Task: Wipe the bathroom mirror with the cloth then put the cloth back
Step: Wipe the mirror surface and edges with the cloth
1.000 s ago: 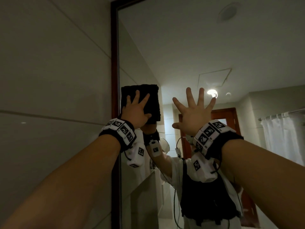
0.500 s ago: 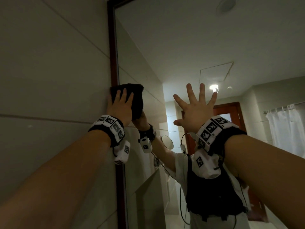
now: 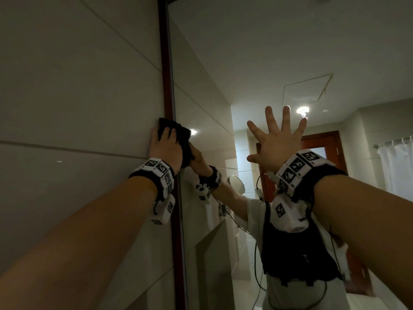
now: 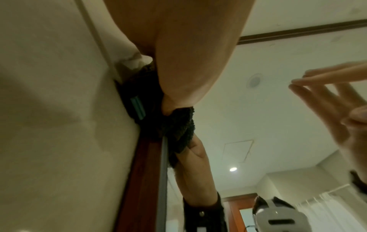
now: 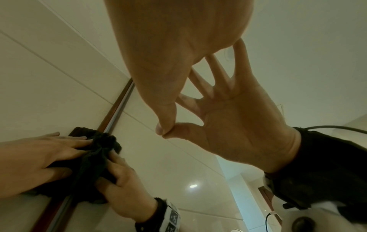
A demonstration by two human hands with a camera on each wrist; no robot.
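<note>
Head cam: looks fwd and up along both my forearms at mirror (image 3: pixel 279 52), mid range. L wrist cam: under my left hand (image 4: pixel 178 55), faces up, v. close to frame (image 4: pixel 143 180). R wrist cam: under my right hand (image 5: pixel 168 55), faces up at glass, close. All three share cloth (image 3: pixel 178 133) at mirror's left edge.

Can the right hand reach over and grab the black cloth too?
Probably yes. The right hand is spread open on the mirror, holding nothing, with only bare glass between it and the cloth under the left hand.
</note>
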